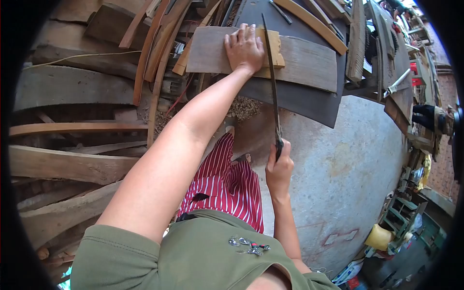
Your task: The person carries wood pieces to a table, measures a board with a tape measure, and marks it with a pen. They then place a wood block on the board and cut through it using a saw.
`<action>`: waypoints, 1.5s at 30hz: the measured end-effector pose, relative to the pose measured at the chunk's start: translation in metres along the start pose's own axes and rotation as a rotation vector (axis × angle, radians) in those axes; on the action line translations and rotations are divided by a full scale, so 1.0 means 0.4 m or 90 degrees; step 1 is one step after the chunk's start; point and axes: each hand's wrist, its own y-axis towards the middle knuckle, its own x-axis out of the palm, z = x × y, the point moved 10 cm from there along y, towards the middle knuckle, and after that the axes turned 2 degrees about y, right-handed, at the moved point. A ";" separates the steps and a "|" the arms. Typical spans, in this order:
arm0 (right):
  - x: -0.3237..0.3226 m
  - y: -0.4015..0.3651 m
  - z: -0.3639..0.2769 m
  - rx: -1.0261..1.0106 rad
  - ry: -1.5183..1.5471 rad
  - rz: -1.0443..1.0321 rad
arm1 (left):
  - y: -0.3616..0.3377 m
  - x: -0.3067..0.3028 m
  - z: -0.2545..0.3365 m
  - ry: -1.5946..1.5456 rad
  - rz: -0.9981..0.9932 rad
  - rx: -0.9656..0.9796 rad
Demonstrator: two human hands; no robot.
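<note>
My left hand (pixel 244 52) lies with its fingers stretched out on a small yellowish wood piece (pixel 277 48) and the greyish board (pixel 308 62) beneath it. Notches mark the right edge of that small piece. My right hand (pixel 280 169) is wrapped round the dark handle of a handsaw (pixel 275 104). Its long narrow blade points away from me and crosses over the yellowish piece, just right of my left hand. Under the board is a dark flat panel (pixel 321 104).
Curved timber pieces (pixel 77 164) are stacked along the left. A curved strip (pixel 314 24) and a thin grey rod (pixel 281 12) lie on the panel's far part. Sawdust (pixel 246 107) covers some floor below. At right are a white-handled tool (pixel 398 83) and a yellow container (pixel 378 237).
</note>
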 end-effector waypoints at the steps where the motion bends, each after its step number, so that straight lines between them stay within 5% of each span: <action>1: -0.013 -0.012 -0.010 -0.008 0.013 0.009 | -0.003 0.001 -0.010 0.002 -0.002 -0.002; 9: 0.122 0.266 0.012 0.007 -0.076 0.025 | -0.001 0.020 -0.006 -0.026 0.006 0.022; 17: 0.011 -0.053 0.055 0.007 0.023 0.027 | -0.001 0.009 -0.006 0.000 0.033 0.019; 25: 0.113 0.220 0.031 -0.006 -0.054 0.048 | 0.003 0.019 -0.009 -0.006 0.019 0.025; 32: 0.024 -0.055 0.061 0.003 0.014 0.026 | -0.001 0.011 -0.007 0.000 0.025 0.011; 40: 0.113 0.217 0.026 -0.012 -0.023 0.051 | 0.009 0.016 -0.006 0.001 0.018 0.016; 45: 0.060 0.057 0.053 -0.028 0.029 0.064 | 0.008 0.015 -0.001 -0.005 0.026 0.016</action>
